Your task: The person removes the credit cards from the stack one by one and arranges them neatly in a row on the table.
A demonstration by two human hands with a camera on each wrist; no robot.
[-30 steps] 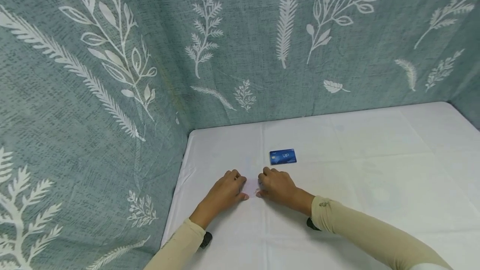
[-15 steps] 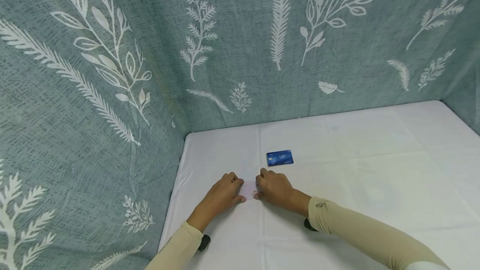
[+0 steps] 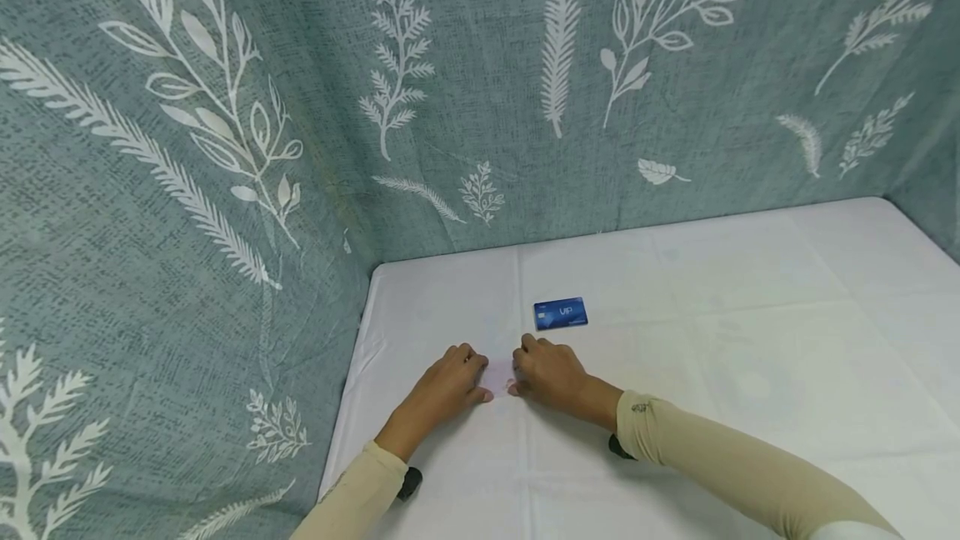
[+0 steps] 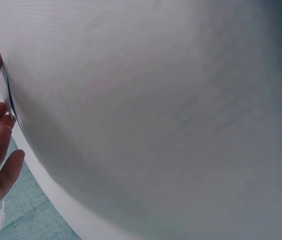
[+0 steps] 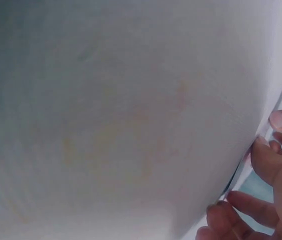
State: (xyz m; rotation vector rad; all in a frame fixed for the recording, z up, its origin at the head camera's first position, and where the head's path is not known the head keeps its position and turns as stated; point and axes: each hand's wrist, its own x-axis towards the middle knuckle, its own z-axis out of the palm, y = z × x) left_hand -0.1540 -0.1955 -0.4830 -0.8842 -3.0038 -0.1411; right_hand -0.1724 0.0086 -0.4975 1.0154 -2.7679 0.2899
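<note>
A small, thin, pale pink sheet [image 3: 497, 378] lies flat on the white-covered table between both hands, with a small reddish mark near its right side. My left hand [image 3: 447, 383] grips its left edge, thumb toward me and curled fingers at the far side. On the opposite edge my right hand [image 3: 553, 372] pinches it in the same way. Both palms hide the sheet's ends. Only a thin dark sliver shows between the fingertips in the wrist views. Just beyond the right hand lies a blue card [image 3: 561, 314] marked VIP.
A creased white cloth [image 3: 720, 340] covers the table. Its far and left edges meet a green-grey curtain [image 3: 450, 90] with white leaf prints. Dark wrist camera parts [image 3: 409, 483] show under the forearms, which wear beige sleeves [image 3: 720, 448].
The head view has shifted slightly, so everything sits a little further left in it. Both hands keep their hold on the sheet, and the blue card stays in place.
</note>
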